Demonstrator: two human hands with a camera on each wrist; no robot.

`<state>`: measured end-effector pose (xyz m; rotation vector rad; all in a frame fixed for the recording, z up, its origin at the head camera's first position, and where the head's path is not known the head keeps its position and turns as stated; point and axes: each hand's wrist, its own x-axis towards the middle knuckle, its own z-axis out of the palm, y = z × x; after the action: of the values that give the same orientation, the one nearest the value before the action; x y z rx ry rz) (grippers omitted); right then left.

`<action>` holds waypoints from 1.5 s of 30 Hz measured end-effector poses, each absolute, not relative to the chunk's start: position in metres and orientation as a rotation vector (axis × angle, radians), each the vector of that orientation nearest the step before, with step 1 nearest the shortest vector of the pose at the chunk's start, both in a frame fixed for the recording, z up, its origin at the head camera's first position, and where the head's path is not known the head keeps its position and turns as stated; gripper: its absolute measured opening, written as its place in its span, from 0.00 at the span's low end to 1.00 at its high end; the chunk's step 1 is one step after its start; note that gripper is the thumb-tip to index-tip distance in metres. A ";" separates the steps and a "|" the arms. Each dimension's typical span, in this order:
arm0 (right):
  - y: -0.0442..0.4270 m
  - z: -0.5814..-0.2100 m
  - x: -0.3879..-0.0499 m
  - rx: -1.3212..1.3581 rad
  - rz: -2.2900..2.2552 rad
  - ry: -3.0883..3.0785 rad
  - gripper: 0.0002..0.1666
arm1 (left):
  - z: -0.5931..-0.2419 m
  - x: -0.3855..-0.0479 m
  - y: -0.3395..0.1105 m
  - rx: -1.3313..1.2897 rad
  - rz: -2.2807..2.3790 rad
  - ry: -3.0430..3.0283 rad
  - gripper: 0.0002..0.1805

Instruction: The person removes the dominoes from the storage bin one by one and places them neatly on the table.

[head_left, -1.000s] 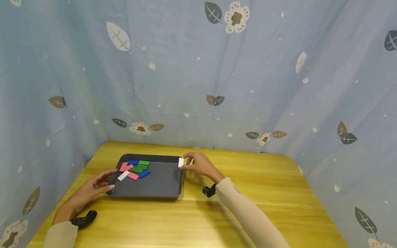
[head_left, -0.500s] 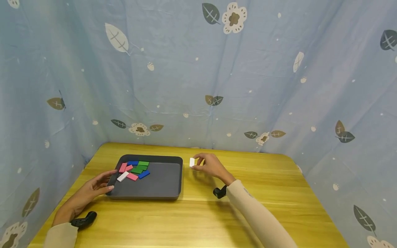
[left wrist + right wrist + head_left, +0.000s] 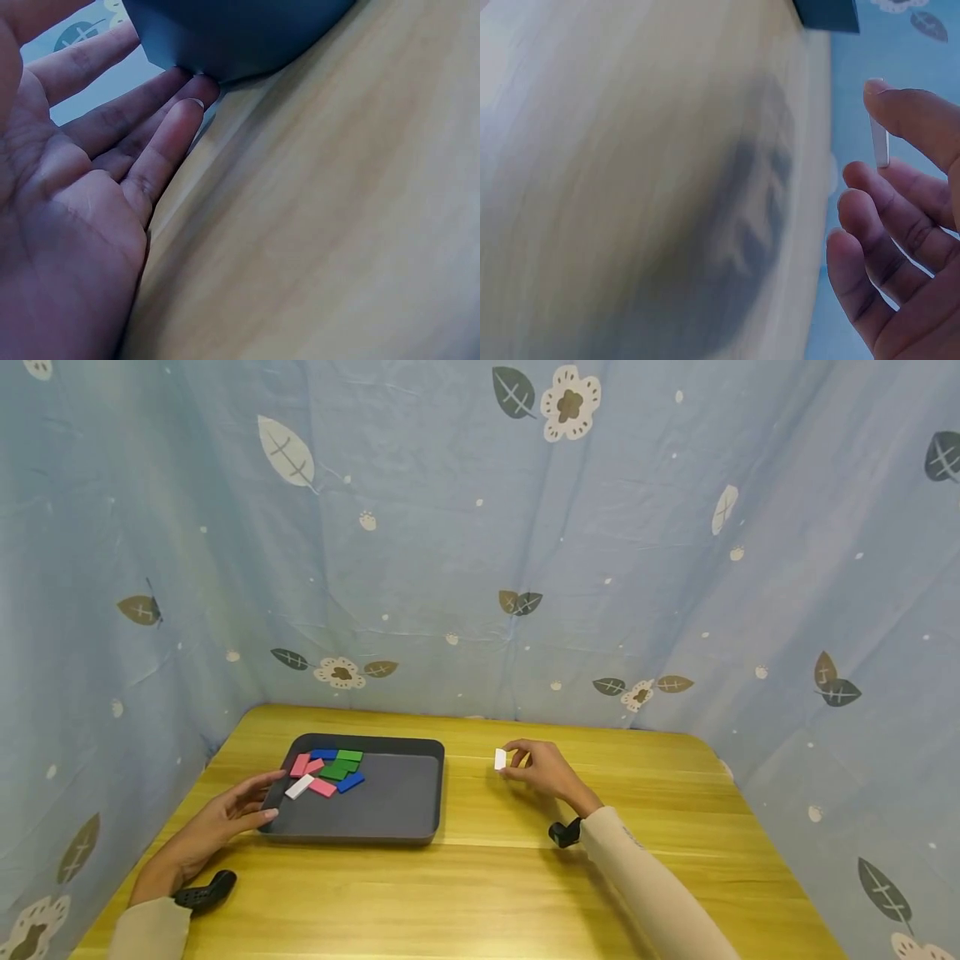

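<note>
My right hand pinches a small white block between thumb and fingertip, above the table to the right of a dark grey tray. In the right wrist view the white block shows edge-on, its far end by the thumb, with the other fingers spread and bent below. My left hand lies at the tray's left side, fingertips and thumb at its rim. The left wrist view shows extended fingers touching the outer wall of the tray. Pink, blue, green and white blocks lie in the tray's left part.
The yellow wooden table extends in front of and to the right of the tray. A blue patterned curtain hangs behind it and along both sides. Black devices are worn on both wrists.
My right hand has moved right with the white block, from the tray's right rim to over the table beside it. The left hand and the tray have stayed in place.
</note>
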<state>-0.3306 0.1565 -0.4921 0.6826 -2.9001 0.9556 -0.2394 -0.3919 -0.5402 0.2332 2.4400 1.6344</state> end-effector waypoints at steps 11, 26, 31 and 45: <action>0.185 -0.508 -0.339 0.579 1.085 -2.926 0.24 | -0.541 -0.240 -0.391 0.224 1.632 2.453 0.39; 0.201 -0.519 -0.346 0.464 1.151 -2.965 0.24 | -0.539 -0.240 -0.390 0.228 1.645 2.435 0.38; 0.200 -0.520 -0.349 0.487 1.143 -2.966 0.24 | -0.541 -0.239 -0.392 0.223 1.649 2.434 0.38; 0.202 -0.524 -0.355 0.538 1.100 -2.989 0.24 | -0.542 -0.238 -0.391 0.224 1.667 2.420 0.38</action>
<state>-0.3546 0.2019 -0.5242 0.5375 -2.9889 1.0999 -0.2380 -0.3910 -0.5415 0.2237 2.4201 1.6675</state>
